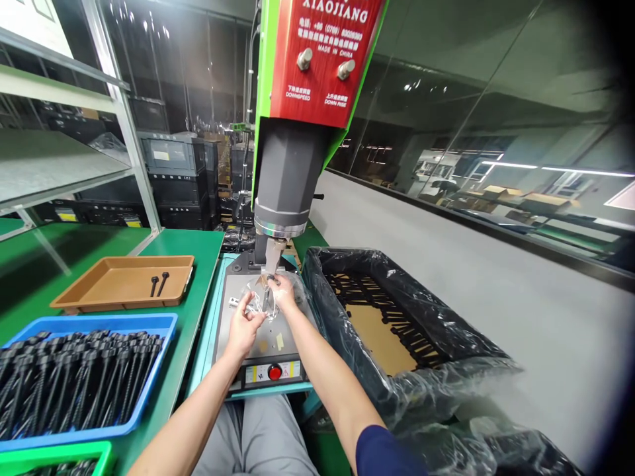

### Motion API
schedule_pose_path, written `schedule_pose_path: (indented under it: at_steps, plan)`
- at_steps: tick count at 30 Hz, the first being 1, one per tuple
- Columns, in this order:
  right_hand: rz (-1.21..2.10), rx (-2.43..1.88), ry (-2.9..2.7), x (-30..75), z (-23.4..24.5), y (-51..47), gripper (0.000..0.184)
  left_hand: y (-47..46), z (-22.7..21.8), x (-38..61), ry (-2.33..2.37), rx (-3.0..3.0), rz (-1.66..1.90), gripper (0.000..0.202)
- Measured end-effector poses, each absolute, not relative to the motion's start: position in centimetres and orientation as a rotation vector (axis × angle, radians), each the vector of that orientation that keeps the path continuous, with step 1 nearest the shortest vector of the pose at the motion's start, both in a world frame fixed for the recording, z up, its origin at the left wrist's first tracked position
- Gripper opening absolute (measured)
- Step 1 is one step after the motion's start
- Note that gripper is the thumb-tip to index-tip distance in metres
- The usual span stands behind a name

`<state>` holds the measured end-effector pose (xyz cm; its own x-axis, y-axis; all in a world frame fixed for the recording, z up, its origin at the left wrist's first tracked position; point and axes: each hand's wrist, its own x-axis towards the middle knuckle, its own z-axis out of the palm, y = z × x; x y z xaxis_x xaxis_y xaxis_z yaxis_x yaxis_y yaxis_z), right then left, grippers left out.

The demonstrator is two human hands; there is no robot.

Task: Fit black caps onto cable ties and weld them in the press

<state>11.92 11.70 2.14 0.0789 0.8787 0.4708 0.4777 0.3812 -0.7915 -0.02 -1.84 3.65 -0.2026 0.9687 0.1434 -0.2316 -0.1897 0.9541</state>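
Black ribbed parts [84, 380] are piled in a blue bin [167, 324] around the metal plate's [268, 332] 8:30, two more in a brown tray [119, 284] at 9:30. The left hand [243, 330] is curled near some clear plastic [256, 301]; can't be told if it's gripped tbh. A small black part [271, 277] is pinched by the right hand [282, 292] below the metal horn [274, 254], 12 o'clock. A plastic-lined crate [421, 284] is parked at 3.

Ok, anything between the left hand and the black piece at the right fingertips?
Yes: thin whitish strands show between the left hand and the black piece at the right hand. Whether they really block the way, I can't tell from this view.
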Motion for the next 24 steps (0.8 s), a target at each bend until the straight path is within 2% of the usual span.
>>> schedule_pose_path:
  at_steps: [3,10,16,21,24]
  plan:
    - [0.472,-1.256,-1.553,12.0,2.9,12.1,0.022,-1.9,3.9,0.0,1.077,1.055,1.599,0.076]
    - [0.477,-1.249,-1.458,12.1,3.7,10.1,0.029,-1.9,3.8,-0.1,1.055,1.017,1.542,0.087]
    - [0.505,-1.224,-1.437,12.6,3.9,7.2,0.031,-2.0,2.9,-0.3,1.094,1.058,1.511,0.082]
    - [0.790,-1.072,-1.201,12.8,2.8,6.0,0.029,-2.2,2.7,-0.5,1.134,1.082,1.505,0.081]
    - [0.929,-1.086,-1.070,13.3,1.0,5.8,0.035,-2.3,2.6,-0.6,1.159,1.105,1.484,0.081]
